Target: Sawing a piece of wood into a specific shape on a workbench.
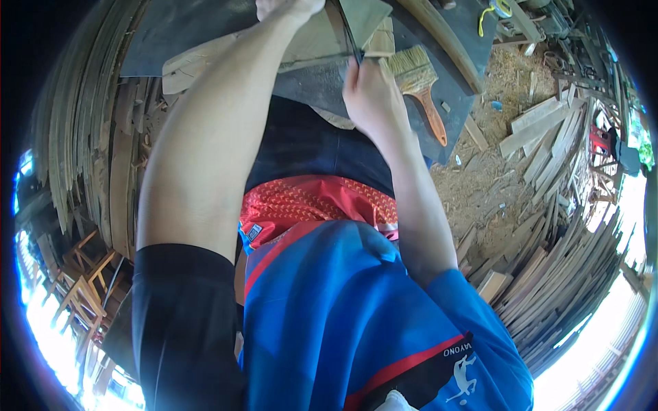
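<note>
A light wooden board [312, 41] lies on the dark tabletop [308, 88] in front of me. My right hand [373, 96] is closed around the near end of a long, thin, dark strip-like tool [348, 31], seen nearly edge-on, which runs away from me over the board. Its exact kind does not show. My left hand [291, 7] is at the top edge of the picture, over the board's far side, with its fingers cut off from view. Just right of my right hand rests a wide paintbrush [428, 103] with pale bristles and a brown wooden handle.
A curved wooden piece [445, 44] lies on the table beyond the brush. A yellow tape measure [502, 8] is at the far right. Long planks [82, 123] stand stacked on the left. Sawdust [480, 185] and loose boards [541, 127] cover the floor on the right.
</note>
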`<move>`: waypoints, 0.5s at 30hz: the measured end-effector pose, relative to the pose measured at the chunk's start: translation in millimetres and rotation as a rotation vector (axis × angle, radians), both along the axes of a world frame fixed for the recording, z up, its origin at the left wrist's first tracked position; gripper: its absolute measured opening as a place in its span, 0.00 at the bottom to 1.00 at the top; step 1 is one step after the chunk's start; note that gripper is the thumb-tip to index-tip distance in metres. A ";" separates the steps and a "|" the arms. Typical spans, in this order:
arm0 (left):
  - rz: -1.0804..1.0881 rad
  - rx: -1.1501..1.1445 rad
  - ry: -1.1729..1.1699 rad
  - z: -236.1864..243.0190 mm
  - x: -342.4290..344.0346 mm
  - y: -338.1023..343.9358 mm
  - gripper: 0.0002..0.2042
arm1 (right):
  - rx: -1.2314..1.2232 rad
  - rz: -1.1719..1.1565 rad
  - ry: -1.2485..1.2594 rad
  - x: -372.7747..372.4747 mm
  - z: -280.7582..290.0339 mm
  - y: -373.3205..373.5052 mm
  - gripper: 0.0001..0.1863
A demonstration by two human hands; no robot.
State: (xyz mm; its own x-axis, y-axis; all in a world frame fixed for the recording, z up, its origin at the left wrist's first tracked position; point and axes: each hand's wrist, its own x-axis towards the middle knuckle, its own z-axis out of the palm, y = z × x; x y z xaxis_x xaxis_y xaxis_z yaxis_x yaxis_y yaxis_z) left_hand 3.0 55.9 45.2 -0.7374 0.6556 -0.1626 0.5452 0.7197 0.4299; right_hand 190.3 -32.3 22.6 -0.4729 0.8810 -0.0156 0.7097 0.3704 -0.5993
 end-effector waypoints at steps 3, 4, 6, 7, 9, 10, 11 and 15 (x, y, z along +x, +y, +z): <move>-0.031 0.027 0.008 -2.9 -5.8 -3.8 0.32 | -0.044 -0.016 -0.049 -0.6 6.0 -10.4 0.23; -0.059 0.019 0.016 -3.1 -6.1 -2.7 0.31 | -0.067 -0.002 -0.083 1.2 11.3 -19.8 0.23; -0.040 0.022 -0.003 -5.5 -0.8 -4.7 0.31 | -0.076 0.017 -0.078 24.1 4.2 -35.7 0.22; -0.053 0.017 0.005 -7.5 -3.0 -5.0 0.32 | -0.096 0.025 -0.059 30.8 1.7 -40.3 0.22; -0.042 0.003 0.012 -7.7 -3.7 -6.6 0.32 | -0.112 0.041 -0.044 27.2 -1.5 -31.4 0.22; -0.022 -0.002 0.011 -3.7 -2.0 -4.3 0.33 | -0.081 0.038 -0.013 19.1 2.6 -15.6 0.22; 0.018 0.016 -0.009 -6.1 -6.6 -0.6 0.33 | -0.058 0.025 0.033 8.3 1.7 0.1 0.23; 0.015 0.011 -0.039 -1.1 -5.2 -3.6 0.32 | -0.043 0.008 0.035 11.7 -4.0 -19.6 0.23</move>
